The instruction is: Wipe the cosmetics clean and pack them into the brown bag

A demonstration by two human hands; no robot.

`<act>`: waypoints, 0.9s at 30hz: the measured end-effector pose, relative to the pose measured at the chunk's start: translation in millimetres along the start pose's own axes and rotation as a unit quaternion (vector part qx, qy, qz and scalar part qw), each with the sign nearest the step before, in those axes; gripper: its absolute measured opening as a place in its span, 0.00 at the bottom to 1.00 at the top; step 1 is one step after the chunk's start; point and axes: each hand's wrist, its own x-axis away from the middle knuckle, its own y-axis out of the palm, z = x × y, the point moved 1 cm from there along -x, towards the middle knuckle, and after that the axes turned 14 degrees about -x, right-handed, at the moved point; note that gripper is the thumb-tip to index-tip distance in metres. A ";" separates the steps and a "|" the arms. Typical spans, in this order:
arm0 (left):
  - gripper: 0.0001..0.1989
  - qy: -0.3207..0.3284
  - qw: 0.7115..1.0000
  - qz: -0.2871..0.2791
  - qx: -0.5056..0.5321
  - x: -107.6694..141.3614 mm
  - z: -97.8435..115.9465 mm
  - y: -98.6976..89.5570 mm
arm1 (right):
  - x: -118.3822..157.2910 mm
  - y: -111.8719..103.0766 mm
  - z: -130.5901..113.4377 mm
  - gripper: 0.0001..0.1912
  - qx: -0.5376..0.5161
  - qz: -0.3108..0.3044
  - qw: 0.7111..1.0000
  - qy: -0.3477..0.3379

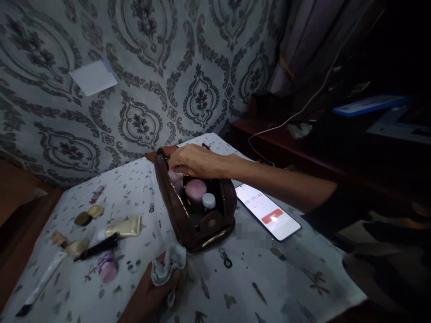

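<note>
A brown zippered makeup bag (175,224) stands open on the table. My right hand (193,160) reaches over its far left end, fingers curled and pointing down inside, with the tips hidden. Just below those fingers is a pale pink item (175,180); I cannot tell whether they grip it. The bag also holds a round pink container (195,191) and a bottle with a white cap (209,200). In front of the bag, my left hand (156,289) is closed around a crumpled grey-white cloth (168,264).
On the left of the patterned tablecloth (235,280) lie a cream tube (124,228), a black tube (97,247), a purple-pink bottle (107,267), a brush (43,280) and several small cosmetics. A phone (269,213) showing a timer lies right of the bag. The patterned wall (141,107) borders the table.
</note>
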 end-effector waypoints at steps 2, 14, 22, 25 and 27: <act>0.27 0.006 1.000 -0.020 -0.003 -2.2 -1.4 -1.4 | 1.7 -1.4 -4.2 0.11 0.012 -0.011 1.000 0.009; 0.26 0.030 0.997 -0.070 0.011 -5.4 -9.0 -5.3 | 2.9 21.6 -18.6 0.16 0.206 -0.031 0.972 0.105; 0.24 0.108 0.984 -0.139 0.042 -3.7 5.3 -6.9 | 3.3 26.1 -25.8 0.15 0.260 0.013 0.958 0.119; 0.23 0.113 0.983 -0.135 0.047 0.0 8.9 -8.0 | 5.5 26.7 -26.2 0.17 0.252 0.027 0.958 0.131; 0.22 0.106 0.988 -0.108 0.039 4.3 9.6 -10.0 | 9.1 24.8 -28.2 0.17 0.250 0.042 0.958 0.133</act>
